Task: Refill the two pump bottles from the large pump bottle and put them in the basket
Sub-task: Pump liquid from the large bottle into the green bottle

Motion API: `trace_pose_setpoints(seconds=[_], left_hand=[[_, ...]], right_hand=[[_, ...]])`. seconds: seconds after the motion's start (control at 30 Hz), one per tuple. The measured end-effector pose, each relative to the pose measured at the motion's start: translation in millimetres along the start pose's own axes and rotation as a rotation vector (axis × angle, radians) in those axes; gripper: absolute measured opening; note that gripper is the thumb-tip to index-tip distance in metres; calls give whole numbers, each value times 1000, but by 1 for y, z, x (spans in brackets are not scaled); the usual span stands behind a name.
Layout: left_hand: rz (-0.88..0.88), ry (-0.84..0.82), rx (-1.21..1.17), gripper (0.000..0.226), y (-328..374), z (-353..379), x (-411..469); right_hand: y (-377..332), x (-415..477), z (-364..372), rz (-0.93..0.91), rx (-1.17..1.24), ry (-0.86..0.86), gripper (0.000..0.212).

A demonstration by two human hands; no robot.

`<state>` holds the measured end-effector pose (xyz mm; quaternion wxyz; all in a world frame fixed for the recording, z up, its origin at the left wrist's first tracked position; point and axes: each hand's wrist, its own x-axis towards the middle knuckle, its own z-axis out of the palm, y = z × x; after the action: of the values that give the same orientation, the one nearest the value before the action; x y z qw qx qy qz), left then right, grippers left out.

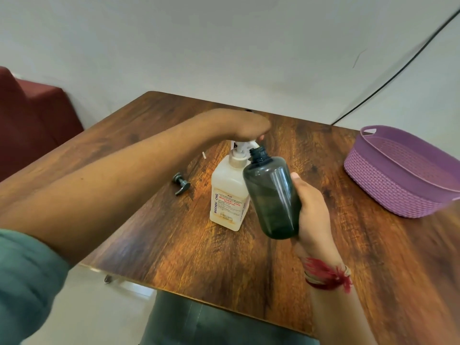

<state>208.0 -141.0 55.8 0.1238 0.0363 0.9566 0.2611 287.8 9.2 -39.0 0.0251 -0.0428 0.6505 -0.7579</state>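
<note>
Smoky grey bottle (272, 197) tilted in the right hand (312, 210), left hand (245, 125) palm-down on the large pump bottle (230, 192).

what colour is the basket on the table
Purple, with a woven-look pattern on its wall; the head view shows it best.

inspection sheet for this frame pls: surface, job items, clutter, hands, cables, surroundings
Surface: wooden table, dark grain, bare in the near half.
Job's things: large pump bottle upright, mid-table; dark small bottle uncapped, tilted, mouth at the pump spout; dark pump head lying loose on the table; purple basket at right, nothing seen inside; second small bottle not seen.
Clutter: small white scrap behind the large bottle.
Hands: left hand on the pump top; right hand holds the dark bottle.
Cables: black cable along the wall.
Surroundings: red seat at left, plain wall.
</note>
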Motion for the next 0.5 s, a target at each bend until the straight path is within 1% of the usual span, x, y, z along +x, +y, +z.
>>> trace_pose_setpoints(seconds=[0.03,0.1,0.2,0.27,0.37,0.43,0.5], left_hand=[[35,-8,-5,22,1,-2,0],[77,-38,-3,28,0,-3,-1],[44,-31,-15,25,-7,2,5],[8,-52,-39,22,-11,6,7],[-9,-56,-38,30,-11,9,7],[4,-63,-9,20,-8,7,6],[22,-57,20,18,-3,3,2]], right_hand=[[1,0,0,-1,5,-2,53],[3,1,0,-4,-2,-9,52],[6,0,2,18,16,-7,49],[8,1,2,31,42,-12,51],[8,1,1,37,43,-14,59],[9,2,-1,31,25,-2,53],[10,2,-4,28,4,9,46]])
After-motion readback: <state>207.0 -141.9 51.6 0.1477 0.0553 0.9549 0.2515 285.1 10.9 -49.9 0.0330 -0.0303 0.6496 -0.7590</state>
